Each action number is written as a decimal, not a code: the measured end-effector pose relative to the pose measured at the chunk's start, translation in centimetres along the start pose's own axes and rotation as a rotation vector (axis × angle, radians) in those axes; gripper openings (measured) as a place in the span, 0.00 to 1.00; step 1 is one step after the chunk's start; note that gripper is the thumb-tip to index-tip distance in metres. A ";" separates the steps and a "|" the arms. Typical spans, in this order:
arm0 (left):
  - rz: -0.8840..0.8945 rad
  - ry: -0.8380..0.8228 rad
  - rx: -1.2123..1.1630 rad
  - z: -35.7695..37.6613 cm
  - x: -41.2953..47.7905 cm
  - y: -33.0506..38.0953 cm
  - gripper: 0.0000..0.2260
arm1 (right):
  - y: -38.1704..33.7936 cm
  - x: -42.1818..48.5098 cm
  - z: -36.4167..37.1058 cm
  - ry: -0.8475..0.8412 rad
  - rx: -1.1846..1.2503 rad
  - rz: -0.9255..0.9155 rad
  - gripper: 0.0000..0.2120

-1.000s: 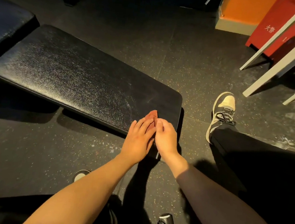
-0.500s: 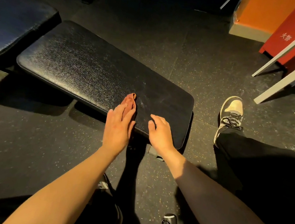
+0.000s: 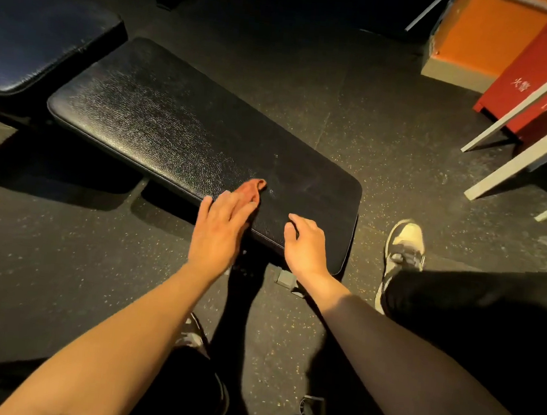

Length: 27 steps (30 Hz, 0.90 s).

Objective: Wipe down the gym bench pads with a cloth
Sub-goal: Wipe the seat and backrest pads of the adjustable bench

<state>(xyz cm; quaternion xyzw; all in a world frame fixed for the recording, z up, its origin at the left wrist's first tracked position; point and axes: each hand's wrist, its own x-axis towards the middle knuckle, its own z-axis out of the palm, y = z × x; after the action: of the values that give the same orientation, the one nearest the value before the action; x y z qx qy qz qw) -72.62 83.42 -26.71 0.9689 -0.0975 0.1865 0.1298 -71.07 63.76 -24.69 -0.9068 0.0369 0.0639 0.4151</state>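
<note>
Left hand [image 3: 220,232] presses cloth [image 3: 250,188] flat on bench pad [image 3: 173,125].

left hand [image 3: 218,232] slid cloth [image 3: 250,188] along bench pad [image 3: 173,125], away from right hand [image 3: 305,246], hands no longer touching

Clad in a tight dark sleeve [image 3: 416,369] on the right arm, smooth and plain, ending at the wrist just short of the bare right hand [image 3: 308,250]. Bare forearm on the other side, down to the left hand [image 3: 220,232]. Loose black trousers [image 3: 487,318]. Right shoe [image 3: 405,248]: low-cut, cream toe, grey panels, dark laces, pale sole. Left shoe [image 3: 193,336]: dark with pale patches, mostly hidden behind the forearm.
</note>
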 end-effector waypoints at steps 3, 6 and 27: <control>-0.117 0.046 -0.075 -0.1 0.6 -0.1 0.22 | 0.4 -0.3 0.2 -0.004 -0.023 -0.026 0.18; -0.088 0.019 -0.190 0.9 1.4 3.6 0.24 | 0.6 0.1 -0.3 0.015 0.023 -0.018 0.18; -0.049 -0.154 -0.250 4.6 4.5 6.6 0.21 | 0.1 3.5 -2.3 0.037 0.174 0.122 0.18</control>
<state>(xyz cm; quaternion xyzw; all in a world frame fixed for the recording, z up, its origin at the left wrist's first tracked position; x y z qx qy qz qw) -68.54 75.22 -27.66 0.9588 -0.1060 0.0948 0.2460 -67.39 61.92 -23.84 -0.8644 0.1052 0.0688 0.4869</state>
